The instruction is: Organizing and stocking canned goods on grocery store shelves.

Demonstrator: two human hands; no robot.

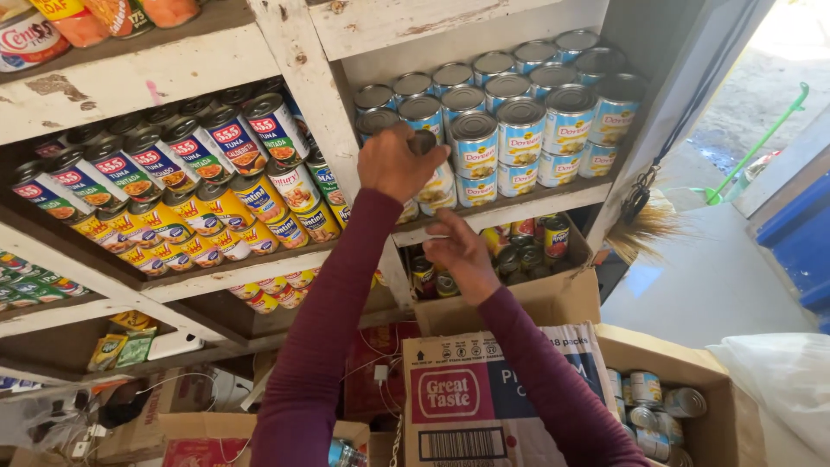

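Note:
My left hand (396, 163) is raised to the white wooden shelf (510, 210) and closed around a can (424, 141), pressed against the stacked blue-and-white cans (519, 130). Lower down, my right hand (462, 255) reaches into an open cardboard box (519, 303) holding several mixed cans (523, 251); its fingers curl among the cans, and whether it grips one is hidden. Both arms wear dark maroon sleeves.
Left shelf compartment holds rows of blue and yellow tuna cans (173, 190). A printed carton (484, 398) stands below, with another open box of cans (657, 406) at right. A white sack (778, 380), a blue bin (800, 242) and a green-handled tool (752, 147) stand at right.

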